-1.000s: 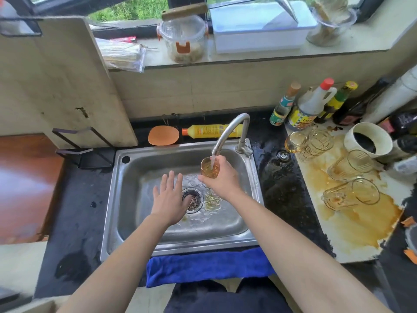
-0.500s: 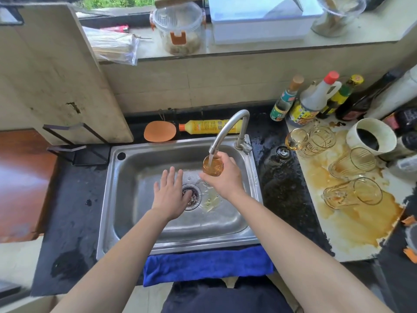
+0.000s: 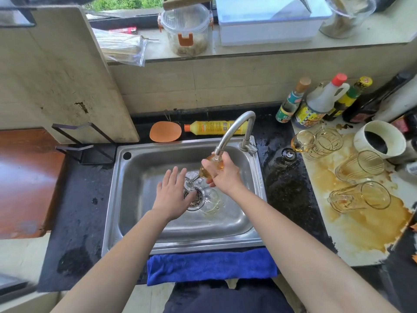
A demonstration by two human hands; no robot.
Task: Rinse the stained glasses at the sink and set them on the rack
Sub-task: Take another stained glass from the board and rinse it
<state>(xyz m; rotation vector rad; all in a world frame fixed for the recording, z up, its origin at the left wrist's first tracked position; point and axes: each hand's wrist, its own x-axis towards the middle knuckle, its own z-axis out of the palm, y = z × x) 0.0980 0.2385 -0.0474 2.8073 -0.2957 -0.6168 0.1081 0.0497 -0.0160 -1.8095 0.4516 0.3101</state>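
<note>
right grip (image 3: 225,175) curled round glass (image 3: 211,168) under faucet (image 3: 234,129); left (image 3: 172,194) flat, empty.

glass (image 3: 211,166) half hidden by right hand (image 3: 226,177), jar (image 3: 347,18) top cropped

The right grip (image 3: 225,177) held an amber-stained glass (image 3: 209,169) tilted under the faucet (image 3: 235,128) spout, over the sink (image 3: 140,211). At its nine o'clock the left grip (image 3: 172,197) hovered flat above the drain (image 3: 196,201). At three o'clock, more stained glasses (image 3: 358,196) lay sideways on the worktop (image 3: 361,233).
</note>
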